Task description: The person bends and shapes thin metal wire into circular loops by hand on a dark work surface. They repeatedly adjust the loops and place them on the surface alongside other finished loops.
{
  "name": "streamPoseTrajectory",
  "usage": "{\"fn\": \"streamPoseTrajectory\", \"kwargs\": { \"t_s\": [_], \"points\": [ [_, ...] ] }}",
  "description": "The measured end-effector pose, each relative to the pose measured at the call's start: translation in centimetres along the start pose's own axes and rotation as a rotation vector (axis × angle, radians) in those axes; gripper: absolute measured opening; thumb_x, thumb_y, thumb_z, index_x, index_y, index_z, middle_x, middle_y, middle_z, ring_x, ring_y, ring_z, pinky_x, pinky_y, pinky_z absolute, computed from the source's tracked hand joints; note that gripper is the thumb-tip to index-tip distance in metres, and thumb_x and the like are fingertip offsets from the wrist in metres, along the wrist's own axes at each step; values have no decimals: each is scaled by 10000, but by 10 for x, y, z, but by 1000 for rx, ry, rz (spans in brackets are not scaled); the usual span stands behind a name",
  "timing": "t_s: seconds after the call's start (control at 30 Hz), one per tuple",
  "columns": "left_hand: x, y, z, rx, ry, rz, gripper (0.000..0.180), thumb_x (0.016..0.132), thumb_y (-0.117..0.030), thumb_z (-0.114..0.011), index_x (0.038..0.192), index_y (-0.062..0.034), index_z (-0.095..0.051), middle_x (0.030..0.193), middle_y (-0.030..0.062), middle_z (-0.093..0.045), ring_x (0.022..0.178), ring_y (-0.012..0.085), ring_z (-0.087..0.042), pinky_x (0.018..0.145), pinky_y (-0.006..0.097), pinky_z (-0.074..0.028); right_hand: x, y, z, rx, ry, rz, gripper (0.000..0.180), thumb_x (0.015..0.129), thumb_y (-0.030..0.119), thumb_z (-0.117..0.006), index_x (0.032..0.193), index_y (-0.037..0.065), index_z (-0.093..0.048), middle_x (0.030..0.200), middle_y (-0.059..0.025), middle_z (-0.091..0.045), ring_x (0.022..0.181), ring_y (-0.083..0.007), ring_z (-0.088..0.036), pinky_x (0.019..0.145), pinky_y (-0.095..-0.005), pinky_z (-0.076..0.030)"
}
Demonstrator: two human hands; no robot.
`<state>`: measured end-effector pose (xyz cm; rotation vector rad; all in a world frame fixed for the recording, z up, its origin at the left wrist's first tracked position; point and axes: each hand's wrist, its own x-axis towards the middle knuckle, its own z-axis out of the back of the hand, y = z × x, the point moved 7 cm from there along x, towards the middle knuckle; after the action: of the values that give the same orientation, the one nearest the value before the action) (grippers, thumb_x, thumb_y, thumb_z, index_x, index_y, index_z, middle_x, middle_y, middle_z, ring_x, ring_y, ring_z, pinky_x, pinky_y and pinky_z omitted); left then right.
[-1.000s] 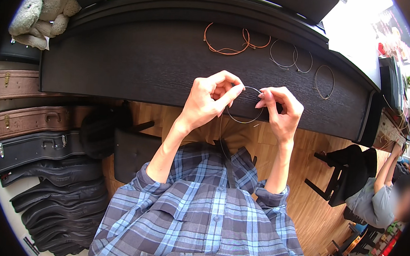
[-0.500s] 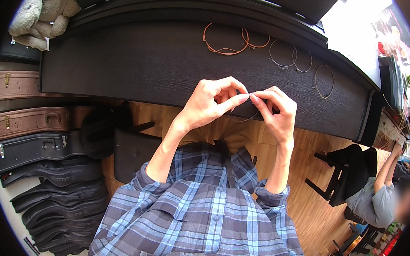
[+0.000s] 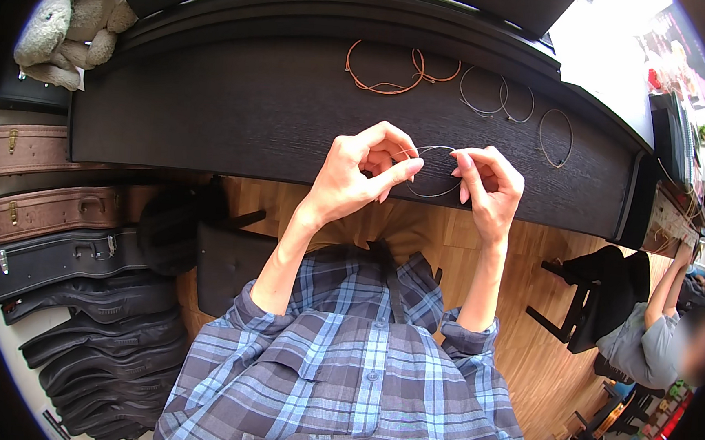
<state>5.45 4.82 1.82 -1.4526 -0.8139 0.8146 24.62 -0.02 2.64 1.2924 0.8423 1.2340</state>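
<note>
Over the near edge of a black digital piano's closed lid, my two hands hold a thin steel guitar string bent into a loop. My left hand pinches it between thumb and fingers on the left side. On the loop's other side, my right hand pinches it the same way, and the wire arcs above and below between them. Farther back on the lid lie coiled strings: copper-coloured coils, silver coils and a single silver coil at the right.
Brown and black instrument cases are stacked at the left, with soft black bags nearer. A plush toy sits far left. At right stand a black bench and another person with arms raised toward a cabinet.
My hands have drawn apart from touching fingertips, my right hand moving rightward. The string now shows as a wider loop between them.
</note>
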Motion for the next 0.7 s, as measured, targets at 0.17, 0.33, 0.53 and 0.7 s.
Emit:
{"fn": "streamPoseTrajectory", "kwargs": {
  "t_s": [0.17,0.33,0.53,0.7],
  "points": [
    [-1,0,0,-28,-25,-32,141,918,-106,-741,989,-18,-656,800,48,-714,536,50,-616,459,196,-450,-1,1,0,-1,10,19,83,932,64,-722,977,-3,-740,745,-34,-664,523,-38,-553,458,-180,-402],
    [-2,-1,3,-38,-57,-48,101,926,-31,-708,997,-2,-641,900,93,-726,565,75,-646,477,198,-494,-1,1,-1,-5,27,25,80,930,55,-722,978,-6,-740,747,-42,-671,526,-45,-569,460,-183,-410],
    [0,-2,0,-38,17,-109,66,949,6,-656,1013,5,-642,1028,132,-742,595,93,-666,520,214,-543,-2,0,-3,9,26,-8,88,931,50,-718,988,-15,-736,736,-52,-678,536,-54,-592,465,-187,-439],
    [0,-2,-4,-23,74,-91,73,964,-8,-639,1037,1,-638,996,115,-739,598,88,-655,535,218,-533,-1,-1,-3,17,15,-26,94,934,48,-714,996,-19,-734,735,-56,-684,544,-58,-600,476,-193,-466]
  ]
}}
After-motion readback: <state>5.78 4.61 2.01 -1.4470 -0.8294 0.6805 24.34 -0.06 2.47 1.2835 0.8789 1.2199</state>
